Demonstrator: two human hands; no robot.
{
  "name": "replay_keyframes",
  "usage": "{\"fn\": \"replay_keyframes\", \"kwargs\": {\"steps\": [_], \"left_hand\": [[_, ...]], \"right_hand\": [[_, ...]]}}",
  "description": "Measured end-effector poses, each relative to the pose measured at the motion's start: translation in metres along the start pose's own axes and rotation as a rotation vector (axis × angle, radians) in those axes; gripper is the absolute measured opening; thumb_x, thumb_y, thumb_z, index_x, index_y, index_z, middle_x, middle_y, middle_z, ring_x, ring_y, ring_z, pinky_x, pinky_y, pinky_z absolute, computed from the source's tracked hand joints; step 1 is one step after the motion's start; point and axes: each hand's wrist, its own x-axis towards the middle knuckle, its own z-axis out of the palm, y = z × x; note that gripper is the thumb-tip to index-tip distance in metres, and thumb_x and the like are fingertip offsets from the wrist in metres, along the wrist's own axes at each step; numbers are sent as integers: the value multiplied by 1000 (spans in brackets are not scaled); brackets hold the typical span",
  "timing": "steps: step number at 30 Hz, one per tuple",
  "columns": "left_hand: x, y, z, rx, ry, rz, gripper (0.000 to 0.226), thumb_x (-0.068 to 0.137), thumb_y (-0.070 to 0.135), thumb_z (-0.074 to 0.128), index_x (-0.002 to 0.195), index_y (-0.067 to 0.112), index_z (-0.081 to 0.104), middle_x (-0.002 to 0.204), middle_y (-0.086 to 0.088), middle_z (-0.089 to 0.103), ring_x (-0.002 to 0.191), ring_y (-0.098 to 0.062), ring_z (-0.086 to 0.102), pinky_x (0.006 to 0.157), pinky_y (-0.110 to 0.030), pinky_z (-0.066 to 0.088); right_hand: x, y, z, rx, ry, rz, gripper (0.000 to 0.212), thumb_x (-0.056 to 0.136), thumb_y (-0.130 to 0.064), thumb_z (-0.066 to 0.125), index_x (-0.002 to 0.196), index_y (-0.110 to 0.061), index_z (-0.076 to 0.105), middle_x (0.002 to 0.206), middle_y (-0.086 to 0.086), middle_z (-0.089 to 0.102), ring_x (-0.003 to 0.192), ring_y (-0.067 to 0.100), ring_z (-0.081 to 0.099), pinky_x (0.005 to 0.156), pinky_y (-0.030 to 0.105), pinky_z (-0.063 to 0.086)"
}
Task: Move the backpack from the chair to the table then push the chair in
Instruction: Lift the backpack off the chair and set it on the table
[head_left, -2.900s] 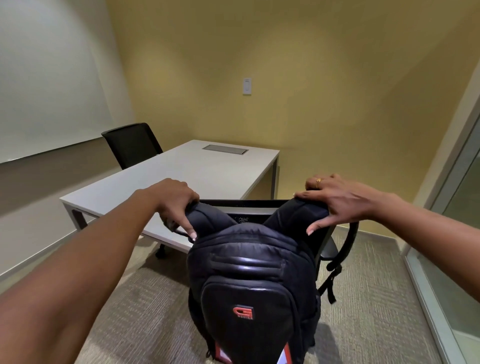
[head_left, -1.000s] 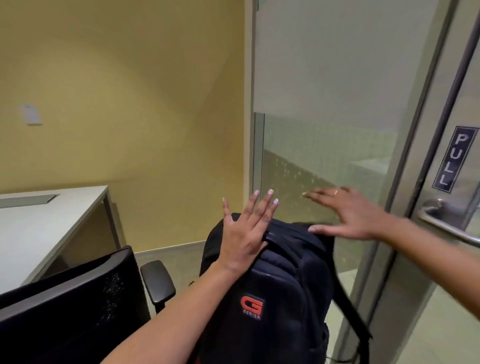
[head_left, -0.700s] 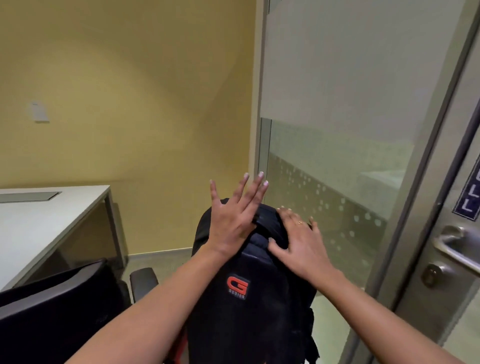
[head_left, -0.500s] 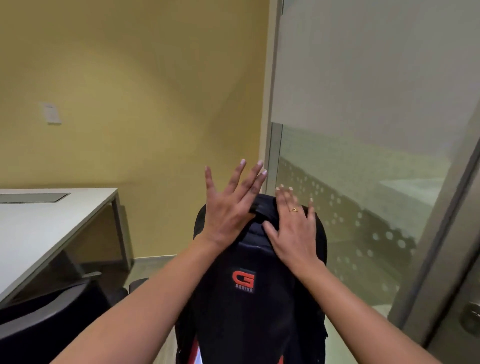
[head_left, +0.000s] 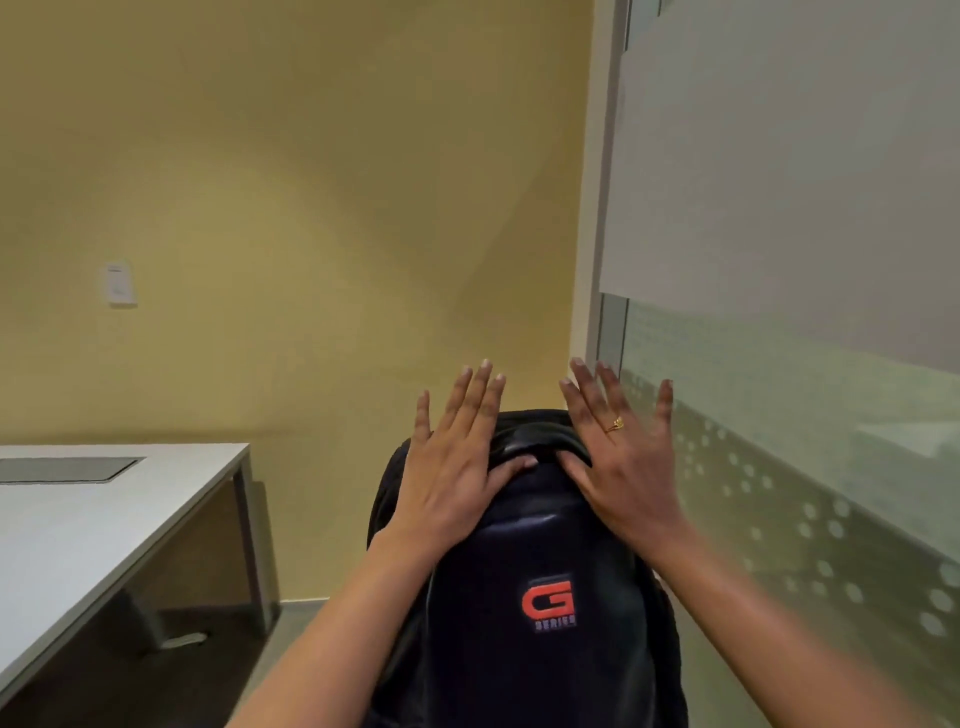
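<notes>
Against the top of the backpack (head_left: 535, 561), you are pressing your left hand (head_left: 451, 470) and right hand (head_left: 621, 467), each grip splayed flat, right of the worktop (head_left: 98, 525).

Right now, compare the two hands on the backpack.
The right hand wears a gold ring; the left hand is bare. The left hand has the yellow wall behind its fingertips, the right hand the frosted glass panel. Both lie flat on the backpack, fingers spread, thumbs by the top handle.
</notes>
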Motion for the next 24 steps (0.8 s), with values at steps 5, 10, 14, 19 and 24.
{"fn": "replay_keyframes", "kwargs": {"steps": [5,10,14,19,24], "left_hand": [[35,-45,47,9,58,13,76,90,64,10,145,12,13,153,-7,17,142,-12,2,113,-42,-1],[69,-95,93,116,73,-46,76,91,63,9,147,13,4,153,-5,11,142,-9,-13,114,-44,1],[98,-141,138,220,73,-78,75,91,63,6,148,14,4,153,-5,13,142,-9,-14,113,-46,4],[128,-199,185,369,55,-138,76,91,62,3,147,11,13,151,-4,16,141,-8,-15,112,-47,2],[156,-258,216,560,54,-235,75,91,61,4,145,10,15,151,-3,20,142,-8,-14,113,-46,-3]], "right_hand": [[36,5,79,-10,65,-65,72,87,-41,43,146,-15,10,156,-5,-9,142,18,4,105,66,1],[75,5,159,18,69,-94,77,87,-46,40,146,-16,2,155,-4,-13,142,19,-1,107,61,-4],[106,-2,234,75,74,-112,77,86,-45,41,146,-18,2,155,-5,-14,142,20,-3,107,60,-1],[149,-15,322,172,110,-165,70,85,-41,43,144,-16,17,153,-2,16,142,19,-2,107,60,1],[199,-36,408,340,164,-244,71,86,-42,42,146,-19,11,155,-7,-11,142,19,0,108,60,-2]]}}
